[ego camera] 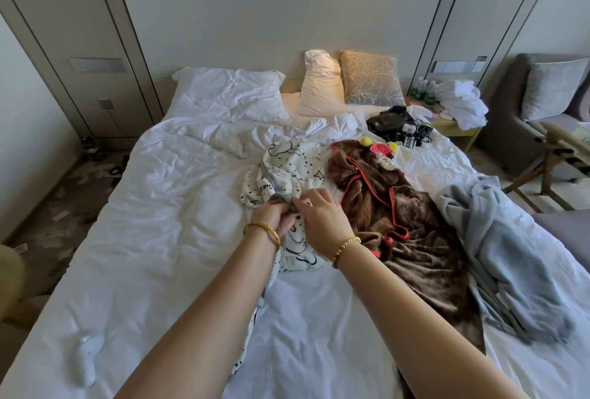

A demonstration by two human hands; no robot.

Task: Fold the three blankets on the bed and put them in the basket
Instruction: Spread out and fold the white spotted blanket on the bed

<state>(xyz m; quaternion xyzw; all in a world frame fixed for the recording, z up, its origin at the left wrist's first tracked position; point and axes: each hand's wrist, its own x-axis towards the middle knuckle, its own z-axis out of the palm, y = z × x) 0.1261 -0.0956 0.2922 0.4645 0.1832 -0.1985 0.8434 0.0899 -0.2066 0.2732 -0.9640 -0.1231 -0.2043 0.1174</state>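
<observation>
Pinching white printed blanket (289, 172) edge w/ both grips, left hand (277, 216) & right hand (322, 220); print lettering unreadable.

From my feed both forearms are bare, no sleeves showing. The left hand (276, 218) has a smooth gold bangle (264, 230) at the wrist, and the right hand (322, 223) wears a gold beaded bracelet (345, 251).
</observation>
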